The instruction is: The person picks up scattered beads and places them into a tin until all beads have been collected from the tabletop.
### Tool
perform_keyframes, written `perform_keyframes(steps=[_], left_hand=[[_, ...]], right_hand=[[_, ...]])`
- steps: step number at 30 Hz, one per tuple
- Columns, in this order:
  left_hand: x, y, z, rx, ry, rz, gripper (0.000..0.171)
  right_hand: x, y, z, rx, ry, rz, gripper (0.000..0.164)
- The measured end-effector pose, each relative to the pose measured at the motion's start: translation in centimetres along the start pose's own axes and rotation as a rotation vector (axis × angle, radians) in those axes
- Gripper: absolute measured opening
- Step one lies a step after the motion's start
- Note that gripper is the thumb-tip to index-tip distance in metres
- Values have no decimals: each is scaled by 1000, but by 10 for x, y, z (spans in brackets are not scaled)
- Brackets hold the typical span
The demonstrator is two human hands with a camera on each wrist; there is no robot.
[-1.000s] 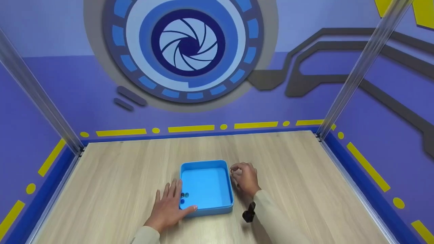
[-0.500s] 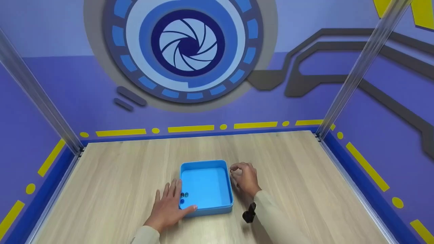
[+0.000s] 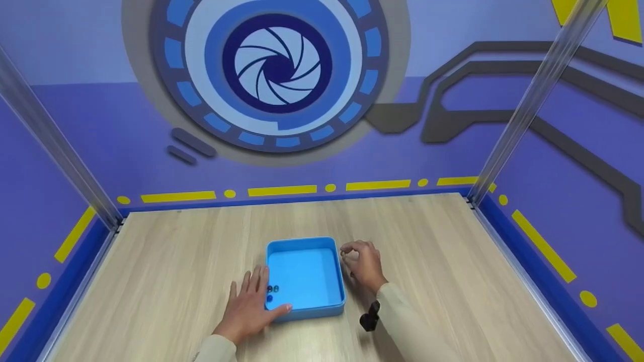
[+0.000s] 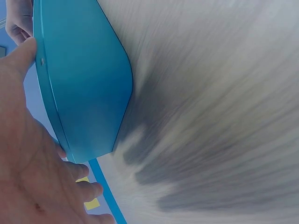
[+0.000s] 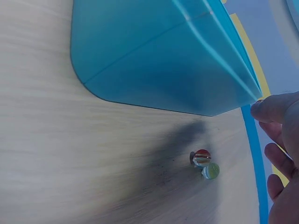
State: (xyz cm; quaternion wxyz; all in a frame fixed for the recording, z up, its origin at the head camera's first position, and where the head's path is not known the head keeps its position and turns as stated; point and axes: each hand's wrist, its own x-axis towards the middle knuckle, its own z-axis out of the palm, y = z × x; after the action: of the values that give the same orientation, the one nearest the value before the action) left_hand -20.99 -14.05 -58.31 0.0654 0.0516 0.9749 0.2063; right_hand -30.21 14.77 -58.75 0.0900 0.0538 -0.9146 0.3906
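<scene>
A square blue open box (image 3: 302, 256) stands on the wooden table, with several small dark marbles (image 3: 270, 289) in its near-left corner. My left hand (image 3: 246, 306) rests against the box's left side, fingers straight and spread, thumb on the front rim. Just beyond the right rim is my right hand (image 3: 365, 264). Its thumb and curled index finger meet at a tiny brownish round thing (image 3: 343, 253), too small to make out well. In the right wrist view, a red-streaked marble (image 5: 202, 157) and a pale green-yellow marble (image 5: 211, 171) lie on the table below that hand.
The wooden table (image 3: 171, 271) reaches back to a purple-blue wall (image 3: 100, 141) with yellow marks. Metal posts (image 3: 538, 105) rise at its back corners. A black device (image 3: 370, 317) is strapped at the right wrist.
Both hands, the box and the marbles hold their places. The head view has shifted only slightly.
</scene>
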Motion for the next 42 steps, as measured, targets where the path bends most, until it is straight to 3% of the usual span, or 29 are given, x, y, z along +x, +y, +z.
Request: perform_keyframes(steps=[29,42], left_hand=[[1,-1,0,-10,-10,5,112],[-1,-1,-1,-11,1,12,111]], right_hand=[[-5,-9,-5,42,-7,32,18],[-5,-11,-5,29,24,-56,18]])
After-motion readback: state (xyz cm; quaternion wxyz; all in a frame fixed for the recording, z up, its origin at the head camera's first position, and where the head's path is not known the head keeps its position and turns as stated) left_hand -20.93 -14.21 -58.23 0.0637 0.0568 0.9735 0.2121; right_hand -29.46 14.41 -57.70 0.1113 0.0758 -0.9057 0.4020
